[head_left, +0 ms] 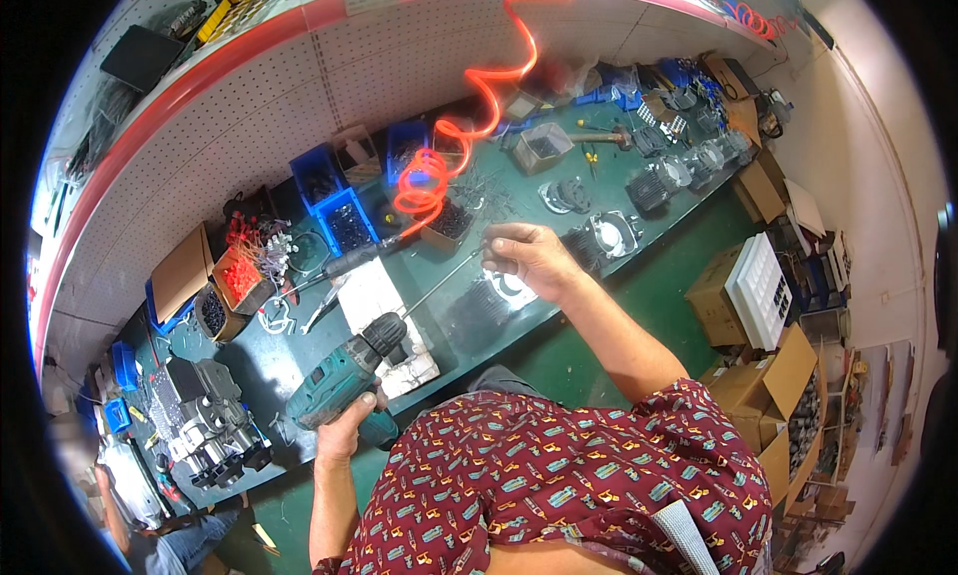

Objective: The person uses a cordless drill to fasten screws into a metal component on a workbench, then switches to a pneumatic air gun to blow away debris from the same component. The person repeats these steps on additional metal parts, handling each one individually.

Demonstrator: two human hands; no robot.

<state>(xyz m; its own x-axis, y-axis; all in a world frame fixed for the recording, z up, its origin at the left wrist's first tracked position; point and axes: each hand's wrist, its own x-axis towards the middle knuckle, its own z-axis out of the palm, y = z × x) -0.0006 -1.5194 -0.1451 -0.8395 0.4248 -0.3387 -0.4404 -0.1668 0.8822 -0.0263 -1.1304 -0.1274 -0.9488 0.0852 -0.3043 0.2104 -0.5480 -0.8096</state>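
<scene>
Two bare hands are at work over a green table (pixel 419 268). The left hand (pixel 347 425) is wrapped around the grip of a teal cordless drill (pixel 327 385), whose long thin bit (pixel 439 288) slants up toward the right hand (pixel 531 261). That right hand has its fingertips bunched close to the bit's far end; whether they pinch anything cannot be told. Just below the right hand's fingers sits a finned motor housing (pixel 509 288), partly covered, and just right of this hand another pale housing (pixel 611 234). A white pad (pixel 367 294) lies beyond the left hand, partly under the drill. Left of the left hand stands a large dark motor assembly (pixel 205 415). Farther beyond both hands are a blue bin (pixel 345 223) of dark small parts and an orange coiled hose (pixel 484 81); beyond the right hand, a hammer (pixel 599 137) rests near an open box (pixel 542 146).
</scene>
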